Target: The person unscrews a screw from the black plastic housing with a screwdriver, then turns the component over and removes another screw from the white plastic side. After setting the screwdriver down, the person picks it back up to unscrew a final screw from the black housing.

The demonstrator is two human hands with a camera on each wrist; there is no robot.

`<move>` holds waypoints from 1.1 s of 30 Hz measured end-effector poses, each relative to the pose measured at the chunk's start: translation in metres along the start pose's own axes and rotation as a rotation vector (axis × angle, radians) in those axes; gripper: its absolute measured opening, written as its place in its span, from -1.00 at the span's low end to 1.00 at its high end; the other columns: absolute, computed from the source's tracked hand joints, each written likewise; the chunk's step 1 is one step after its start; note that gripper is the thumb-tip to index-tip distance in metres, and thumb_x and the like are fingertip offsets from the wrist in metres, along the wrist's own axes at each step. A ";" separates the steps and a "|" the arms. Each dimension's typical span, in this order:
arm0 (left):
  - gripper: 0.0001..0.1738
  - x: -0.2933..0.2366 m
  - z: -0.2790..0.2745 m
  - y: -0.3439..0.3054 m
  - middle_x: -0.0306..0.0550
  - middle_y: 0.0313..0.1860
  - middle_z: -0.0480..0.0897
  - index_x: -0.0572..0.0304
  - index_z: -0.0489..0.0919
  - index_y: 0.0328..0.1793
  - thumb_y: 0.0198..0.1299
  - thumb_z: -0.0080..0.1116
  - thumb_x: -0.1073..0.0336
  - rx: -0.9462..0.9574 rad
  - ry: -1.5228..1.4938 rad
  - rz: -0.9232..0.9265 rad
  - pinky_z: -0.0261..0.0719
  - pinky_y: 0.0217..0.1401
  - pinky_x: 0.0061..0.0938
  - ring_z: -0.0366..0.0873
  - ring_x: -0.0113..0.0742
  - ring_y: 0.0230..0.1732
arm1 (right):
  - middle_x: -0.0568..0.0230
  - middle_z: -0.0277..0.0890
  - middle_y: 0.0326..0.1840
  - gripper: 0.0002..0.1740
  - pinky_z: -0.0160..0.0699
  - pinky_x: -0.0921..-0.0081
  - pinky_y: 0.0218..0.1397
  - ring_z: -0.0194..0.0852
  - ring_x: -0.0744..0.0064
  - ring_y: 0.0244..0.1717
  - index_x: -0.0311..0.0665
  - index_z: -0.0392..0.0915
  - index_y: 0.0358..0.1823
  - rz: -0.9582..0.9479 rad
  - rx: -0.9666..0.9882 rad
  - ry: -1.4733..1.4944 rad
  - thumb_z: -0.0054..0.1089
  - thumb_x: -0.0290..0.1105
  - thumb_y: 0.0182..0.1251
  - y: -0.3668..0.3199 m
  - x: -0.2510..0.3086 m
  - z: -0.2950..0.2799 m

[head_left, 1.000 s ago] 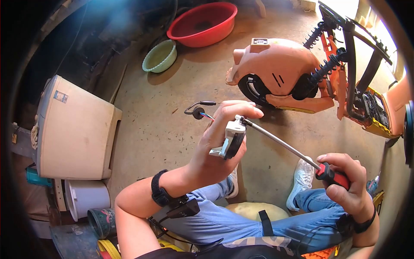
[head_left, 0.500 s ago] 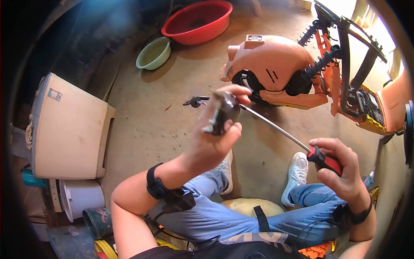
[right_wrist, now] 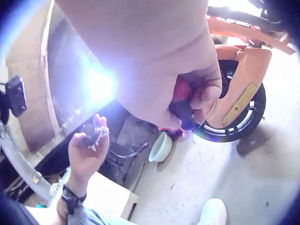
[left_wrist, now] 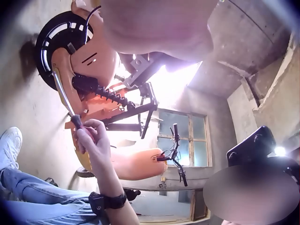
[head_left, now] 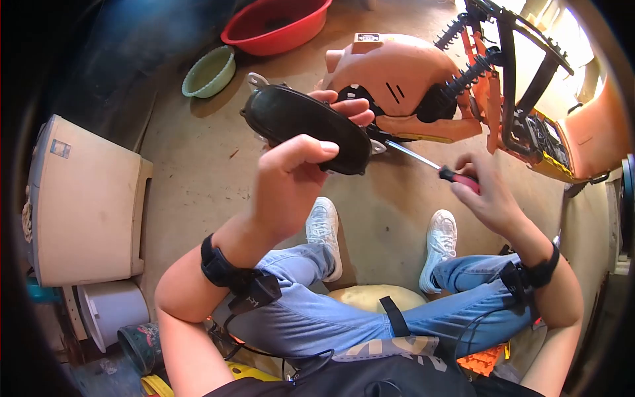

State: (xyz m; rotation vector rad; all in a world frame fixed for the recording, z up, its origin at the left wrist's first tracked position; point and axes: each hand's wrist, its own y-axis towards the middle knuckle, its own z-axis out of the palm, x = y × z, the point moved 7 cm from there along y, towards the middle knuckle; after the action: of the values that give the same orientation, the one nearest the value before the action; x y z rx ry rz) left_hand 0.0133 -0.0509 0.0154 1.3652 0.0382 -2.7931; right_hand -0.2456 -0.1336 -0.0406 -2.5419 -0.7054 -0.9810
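My left hand (head_left: 283,182) holds up an oval black dashboard display (head_left: 301,122), thumb on its glossy face and fingers behind. Light mounting tabs stick out at both of its ends. Lower to the right, my right hand (head_left: 495,198) grips a screwdriver (head_left: 417,157) by its red and black handle. The metal shaft points up-left toward the display's right end tab, with the tip close beside that tab in the head view. In the right wrist view the display (right_wrist: 91,135) shows small and edge-on, while fingers curl round the screwdriver handle (right_wrist: 182,101).
A partly stripped orange scooter (head_left: 407,83) stands ahead on the floor, its black shock absorber (head_left: 473,73) exposed. Behind lie a red basin (head_left: 278,33) and a pale green basin (head_left: 208,73). A cream box-like cabinet (head_left: 86,205) and a white bucket (head_left: 116,314) are at the left.
My left hand has raised the display and turned its black face toward the head camera. My right hand has moved up and left with the screwdriver, whose tip has come away from the display.
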 end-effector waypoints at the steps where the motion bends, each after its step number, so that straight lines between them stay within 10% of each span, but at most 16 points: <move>1: -0.31 -0.001 -0.003 0.001 0.25 0.39 0.43 0.25 0.28 0.42 0.06 -0.02 0.45 -0.007 0.046 0.017 0.35 0.52 -0.08 0.33 0.09 0.49 | 0.02 0.58 -0.31 -0.63 0.51 0.22 -0.11 0.61 0.08 -0.24 -0.24 0.36 0.06 0.012 0.003 -0.003 0.19 -0.33 0.27 0.007 -0.002 0.006; 14: -0.52 0.004 -0.033 0.004 0.21 0.22 0.58 0.33 0.35 0.30 0.24 0.00 0.38 -0.149 0.152 0.047 0.47 0.36 -0.29 0.55 0.01 0.31 | 0.00 0.66 -0.15 -0.68 0.58 0.14 0.05 0.64 -0.02 -0.03 -0.21 0.60 -0.07 -0.015 0.361 -0.443 0.23 -0.23 0.18 0.052 -0.082 0.153; 16: -0.65 0.005 -0.033 0.002 0.03 -0.03 0.65 0.22 0.42 0.19 0.28 0.00 0.38 -0.167 0.088 -0.008 0.56 0.08 -0.36 0.63 -0.21 0.00 | -0.02 0.66 -0.10 -0.66 0.57 0.16 0.08 0.63 -0.02 -0.01 -0.22 0.61 -0.05 -0.005 0.386 -0.481 0.25 -0.22 0.20 0.050 -0.089 0.165; 33: -0.60 0.014 -0.039 0.006 0.10 -0.02 0.65 0.45 0.50 0.16 0.22 0.03 0.37 -0.118 0.179 -0.102 0.58 0.16 -0.27 0.64 -0.15 0.00 | 0.05 0.65 -0.15 -0.73 0.56 0.09 0.01 0.61 -0.02 -0.03 -0.16 0.57 -0.11 -0.004 0.448 -0.476 0.16 -0.26 0.19 0.030 -0.116 0.213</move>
State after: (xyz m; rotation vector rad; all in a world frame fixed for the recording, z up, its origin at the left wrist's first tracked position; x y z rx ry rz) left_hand 0.0358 -0.0554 -0.0200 1.6221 0.2797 -2.6878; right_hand -0.1896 -0.0985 -0.2763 -2.3669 -0.9317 -0.1690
